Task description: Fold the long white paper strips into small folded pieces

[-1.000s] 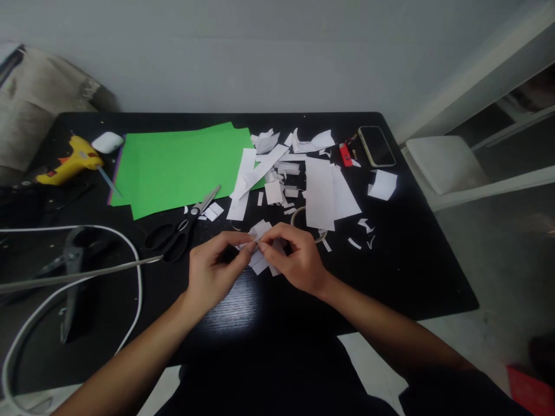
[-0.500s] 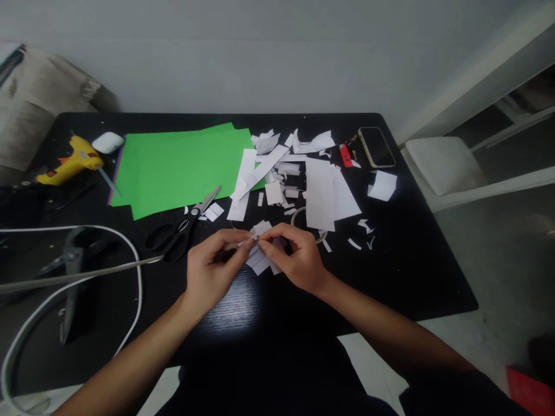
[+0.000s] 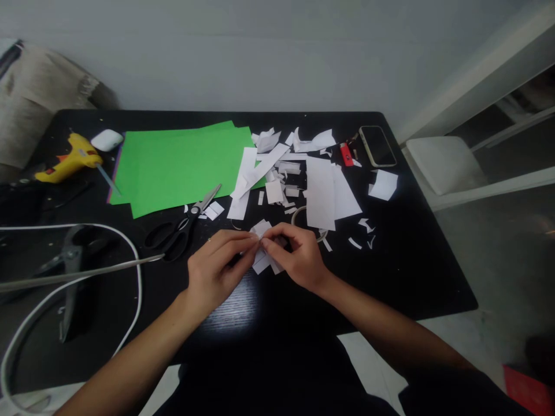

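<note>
My left hand (image 3: 219, 266) and my right hand (image 3: 299, 254) meet fingertip to fingertip near the middle of the table's front half. Both pinch a small piece of white paper (image 3: 261, 237), mostly hidden by the fingers. Under and behind the fingertips lies a pile of white paper pieces (image 3: 262, 264), spread on the black table. Left of my left hand rest black-handled scissors (image 3: 196, 211), blades slightly apart and pointing away. A roll of tape (image 3: 297, 216), partly covered by paper, is just beyond my right hand.
Green sheets (image 3: 186, 167) lie at back left, beside a yellow glue gun (image 3: 71, 159) and a white case (image 3: 106, 140). White paper scraps (image 3: 274, 192) cover the back middle. A red lighter (image 3: 346, 154) and a phone (image 3: 377, 146) lie right. A white cable (image 3: 137, 277) loops over pliers (image 3: 71, 260).
My left fingers have closed in further around the small paper piece, covering the white edge that showed before. My right hand has barely moved.
</note>
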`<state>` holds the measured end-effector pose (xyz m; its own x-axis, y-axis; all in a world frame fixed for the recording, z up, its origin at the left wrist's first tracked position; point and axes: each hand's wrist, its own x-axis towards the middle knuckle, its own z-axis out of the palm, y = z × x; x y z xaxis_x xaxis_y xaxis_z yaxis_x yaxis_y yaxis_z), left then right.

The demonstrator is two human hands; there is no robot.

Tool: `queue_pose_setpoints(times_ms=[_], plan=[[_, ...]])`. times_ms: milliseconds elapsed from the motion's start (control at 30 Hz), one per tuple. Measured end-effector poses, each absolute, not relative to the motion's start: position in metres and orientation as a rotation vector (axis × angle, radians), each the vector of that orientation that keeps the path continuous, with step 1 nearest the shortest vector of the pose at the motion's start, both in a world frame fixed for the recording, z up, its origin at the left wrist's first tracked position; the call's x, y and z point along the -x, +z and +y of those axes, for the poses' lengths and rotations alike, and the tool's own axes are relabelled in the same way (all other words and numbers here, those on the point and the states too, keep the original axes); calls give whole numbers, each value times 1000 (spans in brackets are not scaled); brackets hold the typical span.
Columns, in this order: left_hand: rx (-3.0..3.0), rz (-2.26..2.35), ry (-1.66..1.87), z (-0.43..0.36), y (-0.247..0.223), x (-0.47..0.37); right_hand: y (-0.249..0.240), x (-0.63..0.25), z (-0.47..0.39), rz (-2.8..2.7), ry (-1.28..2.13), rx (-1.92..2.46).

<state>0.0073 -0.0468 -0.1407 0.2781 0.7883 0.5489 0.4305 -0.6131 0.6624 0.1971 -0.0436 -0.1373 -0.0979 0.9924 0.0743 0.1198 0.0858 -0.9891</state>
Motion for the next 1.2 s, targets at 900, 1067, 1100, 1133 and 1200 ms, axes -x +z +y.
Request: queue_pose_setpoints(times_ms=[900,1067,1100,1133,1200], plan=[[-1485,1210,1131,-49,-136,-16,-135,-196,-44,-1423,1155,1160],[-1669,1274,1139,-48,-138,-14,-135,-196,-45,-1437,1109,1163],[-1741,1284,1146,-48,-139,-13,-135,-196,-45,-1450,1085,1162],[-1810,1287,1156,-48,-139,-12,-135,-196,-45,-1465,1060,1160],[-1916,1275,1178,-49,-139,-11,-134,-196,-47,-1498,1008,1151]])
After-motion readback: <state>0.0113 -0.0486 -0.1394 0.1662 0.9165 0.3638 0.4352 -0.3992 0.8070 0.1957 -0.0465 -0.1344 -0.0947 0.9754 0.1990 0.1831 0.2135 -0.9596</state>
